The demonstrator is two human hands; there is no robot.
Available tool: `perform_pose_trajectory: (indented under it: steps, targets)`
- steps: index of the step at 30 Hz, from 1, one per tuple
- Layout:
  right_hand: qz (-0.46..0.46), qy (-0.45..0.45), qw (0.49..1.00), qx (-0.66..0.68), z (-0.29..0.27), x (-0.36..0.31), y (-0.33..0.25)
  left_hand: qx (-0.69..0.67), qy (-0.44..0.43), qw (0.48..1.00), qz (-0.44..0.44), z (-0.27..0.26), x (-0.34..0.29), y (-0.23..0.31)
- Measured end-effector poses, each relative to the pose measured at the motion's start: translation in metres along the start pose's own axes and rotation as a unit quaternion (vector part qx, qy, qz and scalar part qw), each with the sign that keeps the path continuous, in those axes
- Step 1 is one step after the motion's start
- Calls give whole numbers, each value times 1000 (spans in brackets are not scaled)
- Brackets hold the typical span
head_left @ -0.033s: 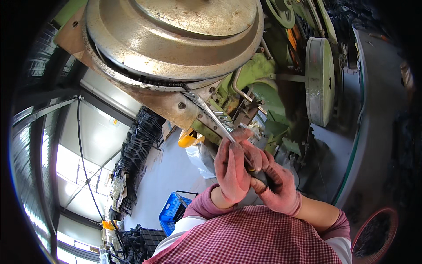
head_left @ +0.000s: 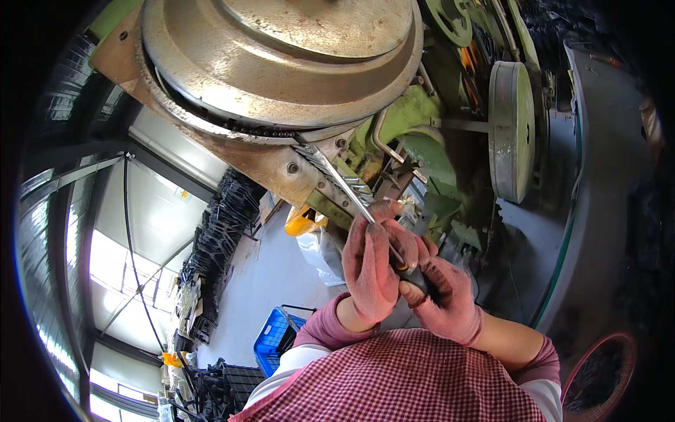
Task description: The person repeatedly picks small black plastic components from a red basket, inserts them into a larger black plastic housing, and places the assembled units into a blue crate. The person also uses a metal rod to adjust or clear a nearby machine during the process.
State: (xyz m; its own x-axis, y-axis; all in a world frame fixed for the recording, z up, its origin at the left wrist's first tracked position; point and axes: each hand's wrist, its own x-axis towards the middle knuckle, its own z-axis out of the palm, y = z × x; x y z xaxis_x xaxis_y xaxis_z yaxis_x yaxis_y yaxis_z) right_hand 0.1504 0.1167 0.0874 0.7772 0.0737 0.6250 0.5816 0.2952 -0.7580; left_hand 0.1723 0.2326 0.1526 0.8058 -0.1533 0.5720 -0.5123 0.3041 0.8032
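A long, thin metal rod with a dark handle and a yellow ring, like a screwdriver (head_left: 357, 202), slants from my hands up to a narrow slot at the edge of a round metal drum (head_left: 281, 77). Pink-gloved fingers of my left hand (head_left: 371, 271) are closed around its shaft. My right hand (head_left: 450, 295), also gloved, is wrapped round the dark handle just behind. Small metal pins (head_left: 355, 184) sit in a row beside the shaft. Dark beads or pins line the gap under the drum's rim. Where the rod's tip rests exactly I cannot tell.
The drum sits on a worn metal plate (head_left: 293, 168) with bolt holes. Green machinery (head_left: 422, 141) with a flat round wheel (head_left: 512, 130) stands to the right. A blue crate (head_left: 271, 341) is at lower left, a red-rimmed basket (head_left: 629, 366) at lower right. Dark stacked parts (head_left: 225, 225) line the left.
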Motion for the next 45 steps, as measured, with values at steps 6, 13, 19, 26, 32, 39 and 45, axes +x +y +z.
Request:
perform_pose_trajectory:
  steps: [6,13,19,26,32,39,45]
  targets:
    - [4,8,997,-79,-9,22,-23,8,-14,1000,9,15,10,5]
    - [-159,35,948,-273,-47,44,-33,102,-51,991,64,39,25,6]
    - [-61,12,992,-108,-50,5,-21,-31,-86,995,32,40,-1,-21]
    - [16,-33,999,-17,-58,-9,-26,-22,-40,999,6,37,-10,-20]
    - [-14,-39,997,-61,-52,4,-43,-58,1,998,16,43,4,-7]
    - [58,-18,998,-24,-51,-7,-28,28,-43,998,-26,33,-3,-7]
    - [151,58,986,-33,-66,-85,71,131,-160,961,-184,-26,-61,-76]
